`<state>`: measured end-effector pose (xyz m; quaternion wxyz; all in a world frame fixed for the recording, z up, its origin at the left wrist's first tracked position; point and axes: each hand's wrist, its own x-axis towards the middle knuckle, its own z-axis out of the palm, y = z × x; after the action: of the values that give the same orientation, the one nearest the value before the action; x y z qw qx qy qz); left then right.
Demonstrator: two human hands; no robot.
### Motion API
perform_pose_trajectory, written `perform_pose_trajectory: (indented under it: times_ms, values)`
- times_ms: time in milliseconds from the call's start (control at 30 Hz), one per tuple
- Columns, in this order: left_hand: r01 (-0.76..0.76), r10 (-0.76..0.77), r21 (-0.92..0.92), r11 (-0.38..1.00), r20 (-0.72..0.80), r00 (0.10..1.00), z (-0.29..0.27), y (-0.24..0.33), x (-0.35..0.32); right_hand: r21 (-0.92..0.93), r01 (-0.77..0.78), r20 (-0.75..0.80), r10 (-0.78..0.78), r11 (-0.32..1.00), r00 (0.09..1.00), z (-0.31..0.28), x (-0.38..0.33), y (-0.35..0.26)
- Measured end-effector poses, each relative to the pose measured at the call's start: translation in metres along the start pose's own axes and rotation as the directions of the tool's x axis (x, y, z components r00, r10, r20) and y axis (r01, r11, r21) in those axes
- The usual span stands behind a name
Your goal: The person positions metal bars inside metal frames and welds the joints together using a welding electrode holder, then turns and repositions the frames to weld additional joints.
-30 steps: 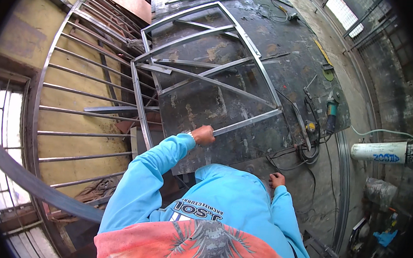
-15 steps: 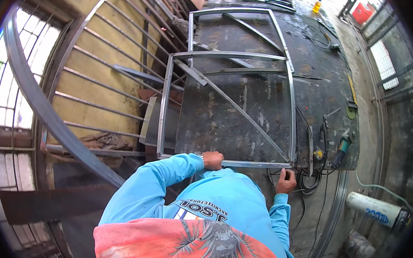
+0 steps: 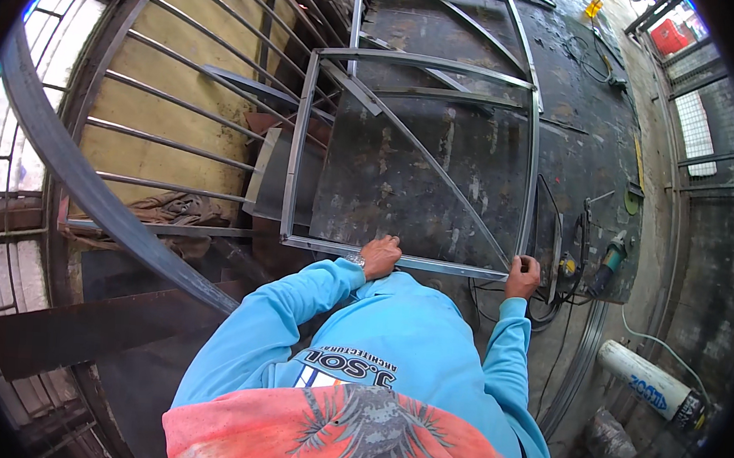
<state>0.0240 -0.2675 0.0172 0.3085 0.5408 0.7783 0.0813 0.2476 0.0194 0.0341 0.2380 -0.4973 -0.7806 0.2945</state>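
A rectangular metal frame [image 3: 530,172] of square tube, with a diagonal brace [image 3: 439,174] across it, lies over a dark worktable [image 3: 403,206]. Closed over its near bar is my left hand [image 3: 380,255], a watch on the wrist. At the frame's near right corner my right hand [image 3: 523,278] has its fingers pinched on the metal; the fingertips are partly hidden. Beyond it lies a second braced metal frame [image 3: 517,35], overlapped by the nearer one at its close end.
An angle grinder [image 3: 610,265] with cables lies on the table's right side. A white cylinder [image 3: 650,381] rests on the floor at right. Left stands a barred metal grille [image 3: 180,101], with a long bent-looking metal bar [image 3: 105,198] passing close by my left arm. A yellow tool [image 3: 594,7] sits far right.
The view has shifted, so the frames appear higher. My right hand has come up from just below the near right corner onto it; my left hand stays on the near bar.
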Motion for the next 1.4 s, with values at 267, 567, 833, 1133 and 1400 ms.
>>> perform_pose_trajectory:
  times_ms: [267,567,833,1133,1400]
  values:
    - [-0.12,0.119,0.052,0.991,0.01,0.993,-0.006,-0.007,0.011,-0.12,-0.02,0.03,0.024,0.993,0.999,0.007,-0.003,0.024]
    - [0.021,-0.255,-0.419,0.908,-0.511,0.821,-0.076,-0.08,0.012,-0.202,-0.119,0.054,0.133,0.972,0.99,0.015,0.007,0.013]
    - [0.455,-0.543,-0.352,0.818,-0.732,0.411,-0.139,-0.242,0.017,-0.222,-0.045,0.061,0.059,0.974,0.996,0.046,0.068,0.014]
    - [0.52,-0.836,-0.665,0.537,-0.339,0.431,-0.148,-0.304,0.053,-0.284,-0.261,0.207,0.325,0.923,0.923,0.079,0.135,0.009]
    - [0.272,-0.891,-0.928,0.256,-0.118,0.438,-0.159,-0.293,0.052,-0.061,-0.297,0.44,0.293,0.953,0.849,0.078,0.152,0.042]
